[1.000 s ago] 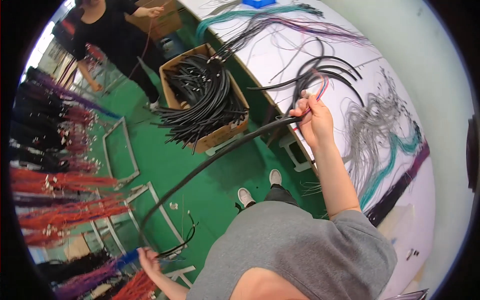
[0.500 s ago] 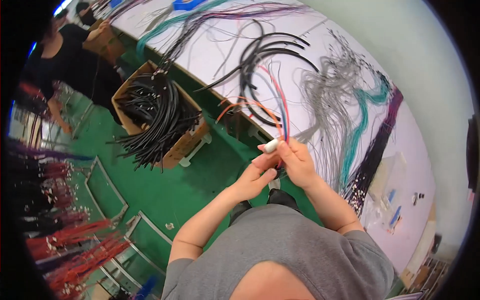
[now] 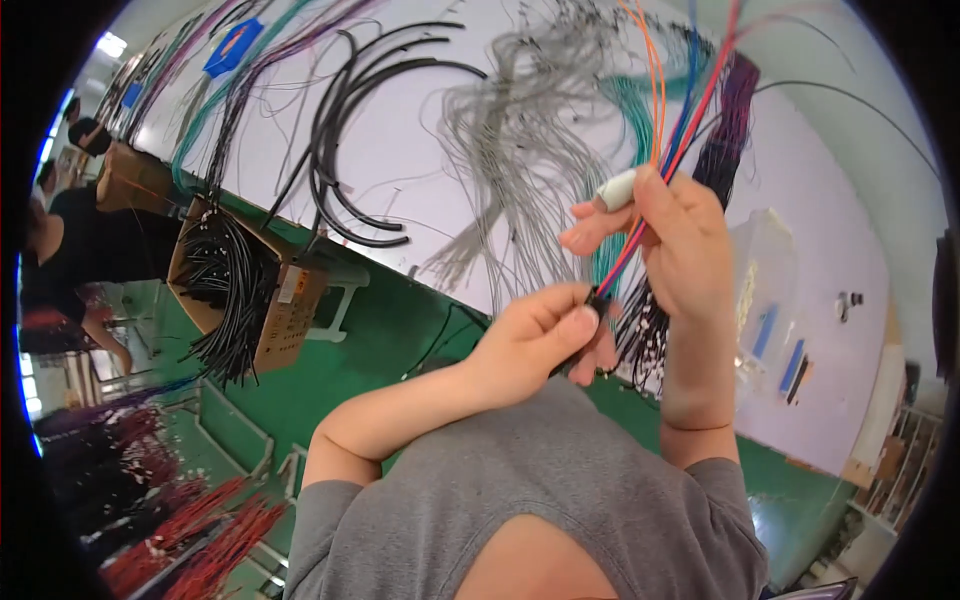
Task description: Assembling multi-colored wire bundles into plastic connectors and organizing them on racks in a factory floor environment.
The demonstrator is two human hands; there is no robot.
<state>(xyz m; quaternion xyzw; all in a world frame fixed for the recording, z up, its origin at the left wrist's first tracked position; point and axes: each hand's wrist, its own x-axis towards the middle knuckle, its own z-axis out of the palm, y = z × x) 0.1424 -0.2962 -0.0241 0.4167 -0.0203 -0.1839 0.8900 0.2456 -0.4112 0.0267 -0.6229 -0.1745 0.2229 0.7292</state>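
Note:
My right hand (image 3: 692,245) pinches a bundle of loose wires (image 3: 692,128) in orange, blue and pinkish red between thumb and fingers. A white wrap (image 3: 617,190) covers one of its fingertips. Lower and to the left, my left hand (image 3: 535,335) is closed round the black end (image 3: 597,298) of the same bundle, where the coloured wires come out. The free ends of the wires rise past my right hand toward the top of the view and blur there.
On the white table (image 3: 420,115) lie thick black tubes (image 3: 325,150), tangled grey wires (image 3: 510,140), teal wires (image 3: 630,110) and a dark purple bundle (image 3: 738,95). A carton of black cables (image 3: 228,290) stands at the left. Another person (image 3: 90,235) is beyond it.
Both hands have moved up and to the right with the wires, and my right hand now sits farther from my left. The view has swung rightward along the table.

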